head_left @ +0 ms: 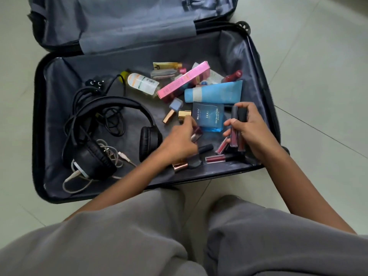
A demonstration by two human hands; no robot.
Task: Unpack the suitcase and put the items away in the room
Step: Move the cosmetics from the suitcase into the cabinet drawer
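Where the open black hard-shell suitcase lies on the pale tiled floor, the dark-capped red lip-gloss tubes stand upright in the grip of the right hand, whose fingers curl round them, near the case's right wall. The left hand touches a small reddish tube just beside a blue cologne box; blur hides whether its grip is closed. Black over-ear headphones fill the left side, and bare grey lining lies between them and the cosmetics.
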